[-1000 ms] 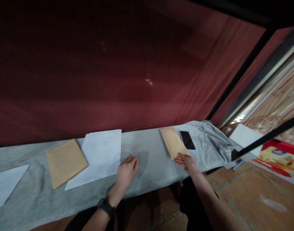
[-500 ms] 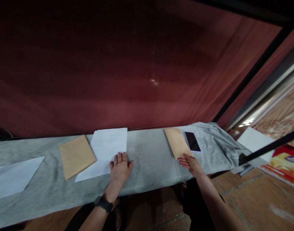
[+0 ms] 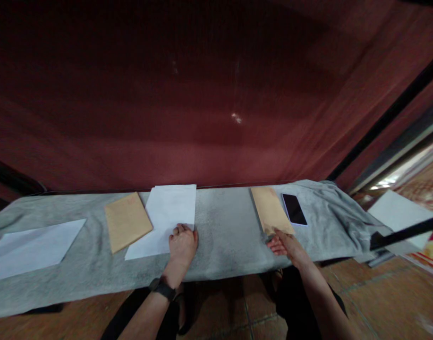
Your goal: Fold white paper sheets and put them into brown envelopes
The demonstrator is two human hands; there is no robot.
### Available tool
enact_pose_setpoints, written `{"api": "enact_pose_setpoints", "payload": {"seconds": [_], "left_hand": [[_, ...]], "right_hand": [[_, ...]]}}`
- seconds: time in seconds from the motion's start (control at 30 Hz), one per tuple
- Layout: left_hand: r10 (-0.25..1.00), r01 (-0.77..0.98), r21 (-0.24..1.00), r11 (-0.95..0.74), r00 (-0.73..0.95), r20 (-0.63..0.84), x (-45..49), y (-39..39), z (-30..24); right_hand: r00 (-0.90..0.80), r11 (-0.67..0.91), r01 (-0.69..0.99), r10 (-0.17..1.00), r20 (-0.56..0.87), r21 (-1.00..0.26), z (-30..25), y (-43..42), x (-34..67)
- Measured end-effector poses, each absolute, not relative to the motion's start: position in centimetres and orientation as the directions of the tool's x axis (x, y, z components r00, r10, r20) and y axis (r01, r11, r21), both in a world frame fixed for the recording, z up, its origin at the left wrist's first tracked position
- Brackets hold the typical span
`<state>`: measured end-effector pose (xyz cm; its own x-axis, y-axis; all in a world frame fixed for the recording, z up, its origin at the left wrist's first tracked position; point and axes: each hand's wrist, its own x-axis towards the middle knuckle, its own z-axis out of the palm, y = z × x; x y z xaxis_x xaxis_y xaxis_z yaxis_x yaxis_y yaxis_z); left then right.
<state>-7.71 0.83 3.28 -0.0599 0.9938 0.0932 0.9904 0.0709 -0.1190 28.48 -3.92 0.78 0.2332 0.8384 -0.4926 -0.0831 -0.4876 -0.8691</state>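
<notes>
My left hand (image 3: 183, 244), with a dark watch on the wrist, is at the lower right corner of a stack of white paper sheets (image 3: 174, 205). Its fingers are curled and closed on the paper's edge; the fingertips are hidden. My right hand (image 3: 286, 245) pinches the near end of a narrow brown envelope (image 3: 269, 208), thumb on top and fingers beneath. The envelope lies mostly flat on the grey cloth. Just right of it rests a dark-screened phone (image 3: 294, 209). A wider brown envelope (image 3: 128, 221) overlaps the left side of the white sheets.
Grey cloth (image 3: 223, 226) covers the long, narrow table. More white paper (image 3: 35, 248) lies at the far left. A dark red wall (image 3: 202, 156) rises behind the table. On the right are a black metal bar (image 3: 407, 231) and a white board (image 3: 396, 212). Below is a tiled floor (image 3: 365, 288).
My left hand has gone from lying flat with fingers stretched to curled fingers at the paper's edge. My right hand stays at the envelope's near end. The view has shifted slightly left.
</notes>
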Motion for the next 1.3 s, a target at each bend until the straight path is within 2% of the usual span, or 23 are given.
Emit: {"api": "enact_pose_setpoints", "payload": {"seconds": [0.1,0.33,0.47,0.77,1.13,1.23,1.3], "left_hand": [[0.996,0.993,-0.112,0.047,-0.038,0.081,-7.2,0.7,3.4],[1.000,0.999,-0.033,-0.021,0.022,0.009,-6.4,0.5,4.2],[0.999,0.998,-0.033,-0.045,0.046,0.019,-5.9,0.6,4.3],[0.978,0.978,0.033,-0.204,0.202,0.054,-1.9,0.4,3.7],[0.958,0.880,0.390,-0.270,0.288,0.015,5.4,-0.9,3.6],[0.957,0.857,0.449,-0.254,0.289,-0.010,6.3,-1.0,3.9],[0.957,0.855,0.445,-0.268,0.289,0.021,5.8,-0.7,4.1]], "right_hand": [[0.167,-0.539,-0.010,0.829,-0.533,-0.842,0.9,-4.0,28.2],[0.132,-0.525,0.049,0.847,-0.515,-0.850,1.1,-3.8,28.0],[0.130,-0.519,0.090,0.852,-0.507,-0.850,1.2,-3.8,27.9],[0.140,-0.487,0.048,0.868,-0.477,-0.872,1.0,-3.5,26.8],[0.080,-0.429,-0.057,0.898,-0.433,-0.901,0.2,-2.4,24.3],[0.115,-0.427,-0.019,0.897,-0.426,-0.904,0.1,-1.9,23.6],[0.140,-0.411,0.046,0.905,-0.402,-0.910,0.0,-1.7,23.2]]}}
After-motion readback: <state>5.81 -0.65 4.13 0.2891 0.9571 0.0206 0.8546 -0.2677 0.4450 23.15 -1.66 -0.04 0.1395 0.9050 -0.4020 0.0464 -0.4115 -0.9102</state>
